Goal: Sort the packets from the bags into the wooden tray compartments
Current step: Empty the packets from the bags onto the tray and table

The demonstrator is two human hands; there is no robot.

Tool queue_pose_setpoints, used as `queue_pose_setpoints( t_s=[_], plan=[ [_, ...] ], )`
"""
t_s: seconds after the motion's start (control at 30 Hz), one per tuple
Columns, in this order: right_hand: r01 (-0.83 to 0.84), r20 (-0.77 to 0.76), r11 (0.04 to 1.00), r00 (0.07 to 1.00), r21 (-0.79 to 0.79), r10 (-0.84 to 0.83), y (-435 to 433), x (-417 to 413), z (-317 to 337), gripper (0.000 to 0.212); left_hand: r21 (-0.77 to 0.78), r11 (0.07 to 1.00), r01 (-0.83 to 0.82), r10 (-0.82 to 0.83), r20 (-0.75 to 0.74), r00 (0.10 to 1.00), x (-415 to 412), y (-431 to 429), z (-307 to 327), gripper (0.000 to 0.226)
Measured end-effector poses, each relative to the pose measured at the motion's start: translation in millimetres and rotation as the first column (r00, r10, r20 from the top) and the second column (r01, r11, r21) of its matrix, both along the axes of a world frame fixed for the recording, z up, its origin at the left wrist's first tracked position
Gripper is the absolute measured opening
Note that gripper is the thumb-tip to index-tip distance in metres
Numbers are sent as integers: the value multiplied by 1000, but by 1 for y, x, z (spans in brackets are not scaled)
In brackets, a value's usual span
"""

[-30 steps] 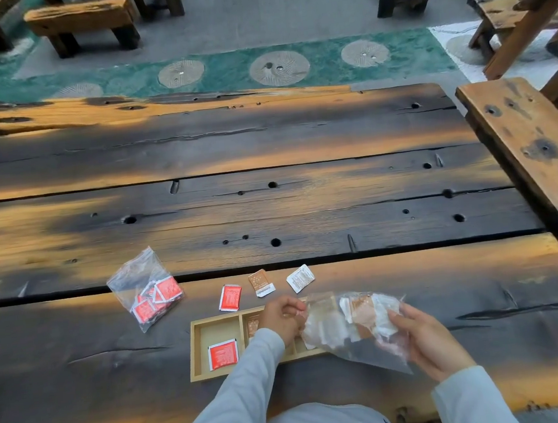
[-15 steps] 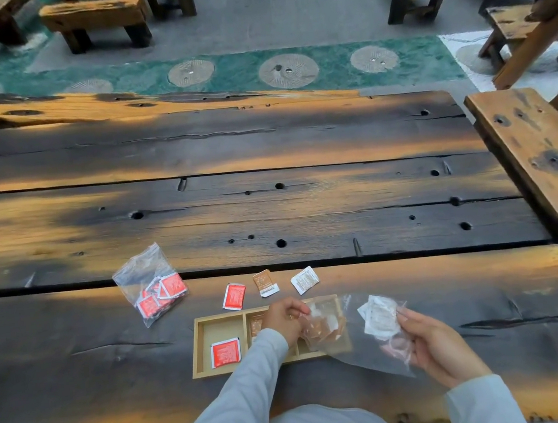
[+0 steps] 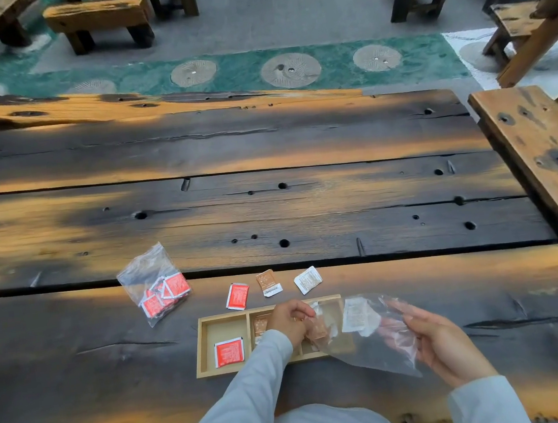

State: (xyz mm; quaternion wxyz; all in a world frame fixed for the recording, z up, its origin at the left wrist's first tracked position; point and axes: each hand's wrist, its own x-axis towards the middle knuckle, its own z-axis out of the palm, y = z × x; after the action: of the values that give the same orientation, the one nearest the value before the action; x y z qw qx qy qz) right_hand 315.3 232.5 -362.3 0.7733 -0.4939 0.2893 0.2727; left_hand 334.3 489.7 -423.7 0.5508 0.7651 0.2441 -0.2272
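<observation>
left hand [image 3: 291, 321]: grip curled, brown packet [image 3: 317, 329] pinched over light wooden three-compartment tray [image 3: 201, 350], lower centre | right hand [image 3: 441, 340]: fingers half-spread, crumpled clear plastic bag [image 3: 369, 332] edge held | red packet [image 3: 229, 352] seen in left compartment

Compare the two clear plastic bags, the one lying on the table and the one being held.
The bag on the table lies untouched, while the held bag is gripped by the right hand, with the left hand at its mouth. The bag on the table holds red packets; the held bag shows white and brown ones. Both are clear plastic.
</observation>
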Motion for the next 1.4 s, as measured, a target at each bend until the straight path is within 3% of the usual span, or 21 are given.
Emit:
queue_pose_setpoints(
  t_s=[0.17,0.27,0.37,0.5,0.8,0.93,1.07,1.23,1.4],
  plan=[
    [6,-5,998,1000,-68,-6,-4,3,8,36,-9,1000,23,-23,10,1000,1,-1,-2,33],
    [83,13,996,996,27,-83,-5,3,9,37,-42,999,29,-28,9,1000,0,-3,0,30],
    [82,22,997,996,8,-82,-3,1,12,36,-38,999,21,-20,22,1000,2,-2,2,28],
    [131,59,988,989,87,-136,-2,1,22,37,-147,989,-4,12,53,999,1,-3,7,17],
    [163,117,974,976,155,-182,3,2,48,39,-356,925,-133,169,70,983,4,1,30,16],
    [187,101,954,971,234,-215,14,3,50,39,-486,835,-258,288,-13,957,5,7,39,31],
    [179,63,946,977,270,-203,24,8,42,41,-612,749,-254,204,-152,967,-1,15,43,55],
    [41,144,984,987,175,-67,40,18,38,38,-727,648,-227,173,-149,974,-3,29,42,62],
    [-9,241,961,967,-277,78,50,28,23,26,-548,811,-207,268,33,963,1,64,45,18]
  ],
)
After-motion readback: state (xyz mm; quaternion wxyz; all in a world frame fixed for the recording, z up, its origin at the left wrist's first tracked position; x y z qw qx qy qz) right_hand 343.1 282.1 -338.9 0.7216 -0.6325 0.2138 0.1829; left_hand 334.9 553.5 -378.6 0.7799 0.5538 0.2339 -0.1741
